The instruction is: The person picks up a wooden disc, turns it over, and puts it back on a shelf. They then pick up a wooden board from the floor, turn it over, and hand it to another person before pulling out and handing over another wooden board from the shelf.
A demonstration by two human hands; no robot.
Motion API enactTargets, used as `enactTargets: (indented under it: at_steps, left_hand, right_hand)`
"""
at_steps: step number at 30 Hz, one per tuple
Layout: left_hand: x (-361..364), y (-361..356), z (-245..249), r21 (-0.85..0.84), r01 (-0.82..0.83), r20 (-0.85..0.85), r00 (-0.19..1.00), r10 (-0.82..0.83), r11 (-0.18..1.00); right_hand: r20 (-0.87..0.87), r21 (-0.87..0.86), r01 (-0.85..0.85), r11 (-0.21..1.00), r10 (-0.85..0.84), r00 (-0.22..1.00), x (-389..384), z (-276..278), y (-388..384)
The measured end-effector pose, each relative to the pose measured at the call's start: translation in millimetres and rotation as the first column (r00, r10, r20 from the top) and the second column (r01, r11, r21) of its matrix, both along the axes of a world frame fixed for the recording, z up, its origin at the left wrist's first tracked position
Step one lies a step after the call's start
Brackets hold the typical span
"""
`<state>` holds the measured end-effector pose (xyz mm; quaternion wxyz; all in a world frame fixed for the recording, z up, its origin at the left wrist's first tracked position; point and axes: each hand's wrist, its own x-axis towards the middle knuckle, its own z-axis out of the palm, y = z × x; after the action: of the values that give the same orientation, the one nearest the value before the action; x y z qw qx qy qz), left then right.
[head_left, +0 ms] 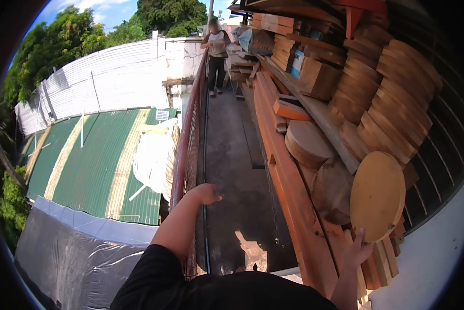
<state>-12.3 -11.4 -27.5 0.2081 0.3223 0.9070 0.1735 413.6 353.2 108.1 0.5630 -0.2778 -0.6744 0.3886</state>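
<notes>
Round slabs point(310, 139) on piled lumber point(291, 206)

No legible lettering anywhere.

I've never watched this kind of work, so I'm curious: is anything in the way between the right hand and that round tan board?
Nothing visible: the right hand already touches the lower edge of the round tan board. The stacked wooden rounds are beyond it.

Wears a black shirt point(237, 292) with a short, loose left sleeve point(157, 266). Shows, beyond the shirt, a bare left forearm point(178, 227), a bare left hand point(207, 194) and a bare right hand point(357, 251).
</notes>
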Motion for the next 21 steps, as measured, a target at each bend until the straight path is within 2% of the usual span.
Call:
enactTargets:
  at_steps: [4,21]
  left_hand:
    - [-0.2,-0.2,2.8,-0.005,0.012,-0.014,1.0,-0.012,1.0]
    - [0.9,0.2,4.9,0.018,0.0,-0.021,1.0,0.0,1.0]
  right_hand:
    - [-0.035,-0.013,-0.001,1.0,0.001,0.999,-1.4,-0.3,-0.6]
    - [0.036,-0.017,0.03,0.999,-0.029,0.999,1.8,1.3,1.1]
